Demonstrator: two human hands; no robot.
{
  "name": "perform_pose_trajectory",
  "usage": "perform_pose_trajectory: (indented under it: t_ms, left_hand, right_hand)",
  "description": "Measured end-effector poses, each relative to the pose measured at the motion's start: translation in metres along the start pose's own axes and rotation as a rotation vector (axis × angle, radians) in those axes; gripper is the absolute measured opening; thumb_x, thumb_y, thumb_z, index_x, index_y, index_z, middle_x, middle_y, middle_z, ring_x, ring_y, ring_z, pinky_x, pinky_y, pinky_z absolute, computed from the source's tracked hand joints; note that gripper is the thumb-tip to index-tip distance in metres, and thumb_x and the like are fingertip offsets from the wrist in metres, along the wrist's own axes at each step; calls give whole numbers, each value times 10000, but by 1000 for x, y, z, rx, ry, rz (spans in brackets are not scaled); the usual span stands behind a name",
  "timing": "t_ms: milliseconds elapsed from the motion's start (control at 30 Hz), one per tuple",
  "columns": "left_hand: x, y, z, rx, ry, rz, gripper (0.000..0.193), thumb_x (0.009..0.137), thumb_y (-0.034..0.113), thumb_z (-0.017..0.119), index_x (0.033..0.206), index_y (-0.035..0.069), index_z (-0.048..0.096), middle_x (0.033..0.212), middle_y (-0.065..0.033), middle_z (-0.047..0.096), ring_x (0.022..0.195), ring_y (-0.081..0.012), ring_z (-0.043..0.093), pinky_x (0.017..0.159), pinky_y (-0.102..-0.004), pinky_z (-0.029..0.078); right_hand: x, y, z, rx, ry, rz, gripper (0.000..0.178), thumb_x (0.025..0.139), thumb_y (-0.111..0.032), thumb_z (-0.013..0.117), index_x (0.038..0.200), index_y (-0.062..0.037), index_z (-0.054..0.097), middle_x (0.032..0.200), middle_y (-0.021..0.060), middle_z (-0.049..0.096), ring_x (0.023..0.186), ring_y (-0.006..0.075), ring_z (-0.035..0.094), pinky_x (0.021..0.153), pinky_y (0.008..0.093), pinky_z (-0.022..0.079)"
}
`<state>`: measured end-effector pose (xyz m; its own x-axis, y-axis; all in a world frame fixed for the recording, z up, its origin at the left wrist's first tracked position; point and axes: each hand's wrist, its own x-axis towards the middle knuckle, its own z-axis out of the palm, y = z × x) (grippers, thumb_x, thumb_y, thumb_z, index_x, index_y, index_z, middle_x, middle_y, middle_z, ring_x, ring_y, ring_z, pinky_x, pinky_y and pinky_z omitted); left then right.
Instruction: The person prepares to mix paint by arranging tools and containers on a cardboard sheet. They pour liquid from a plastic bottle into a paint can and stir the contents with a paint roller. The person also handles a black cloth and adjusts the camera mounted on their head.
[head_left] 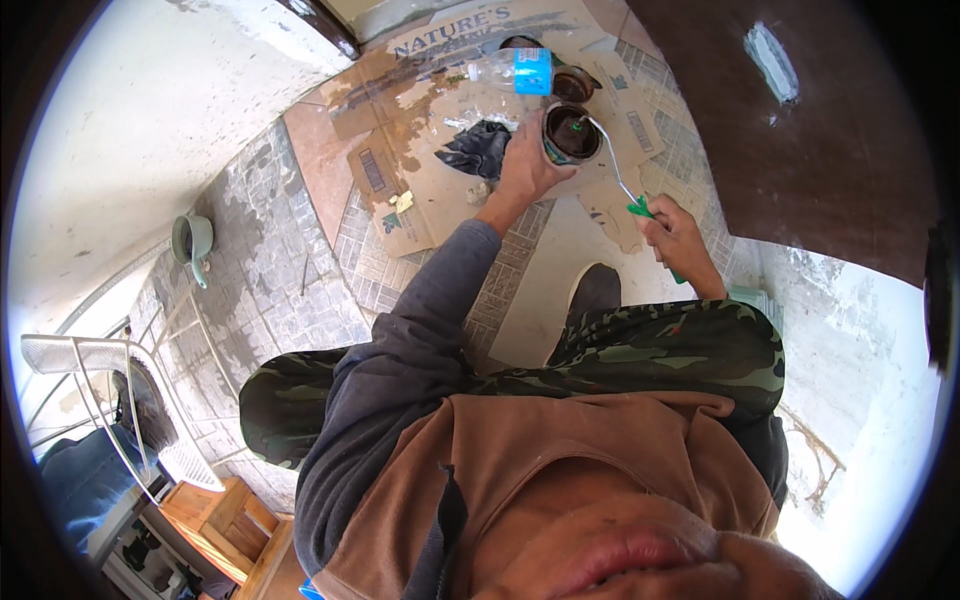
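Around the side of an open can of dark brown liquid curls my left hand. My right hand grips the green handle of a small paint roller. Its bent metal rod reaches over the can's rim, and its tip with a bit of green is down in the can; the roller head is mostly hidden there. Just beyond the can lie a clear plastic bottle with a blue label and a brown-stained container. A crumpled black plastic bag is left of my left hand.
Stained flattened cardboard covers part of the tiled floor. A dark brown panel with a whitish patch stands at the right. At the left are a pale green dipper, a white metal frame and a wooden stool.
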<state>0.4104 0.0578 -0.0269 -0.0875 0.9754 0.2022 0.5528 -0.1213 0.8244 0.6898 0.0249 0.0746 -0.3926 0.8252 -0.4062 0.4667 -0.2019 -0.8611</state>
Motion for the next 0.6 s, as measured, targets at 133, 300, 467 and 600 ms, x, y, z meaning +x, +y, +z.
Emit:
perform_pose_trajectory:
  t_ms: [133,300,467,600]
  left_hand:
    - [-2,1,-1,17,6,-10,1095,601,283,943,1460,-49,350,1387,-269,518,1307,-414,504,1104,-441,421]
    - [-1,0,-2,-3,-21,-14,1105,598,288,947,1463,-49,347,1388,-267,517,1309,-419,501,1106,-442,419]
    - [-2,-3,-1,-4,-16,-16,1121,597,300,949,1467,-55,340,1395,-273,511,1320,-419,495,1117,-438,411]
    - [-3,-3,-1,28,-7,-2,1132,596,307,948,1471,-65,332,1401,-283,505,1329,-415,491,1126,-433,406]
  right_hand:
    - [-4,-9,-5,48,41,21,96,977,-150,610,997,-69,563,685,-5,535,490,43,440,418,226,342]
    - [-8,-21,-16,47,87,-20,109,979,-157,612,1030,-62,595,674,-11,529,474,40,427,416,222,329]
    - [-5,-11,-21,39,116,-29,114,977,-160,621,1036,-64,603,676,-11,545,488,39,442,427,228,340]
    - [20,9,-4,-194,141,-251,146,956,-161,632,1040,-50,589,707,82,610,574,173,592,522,344,442]
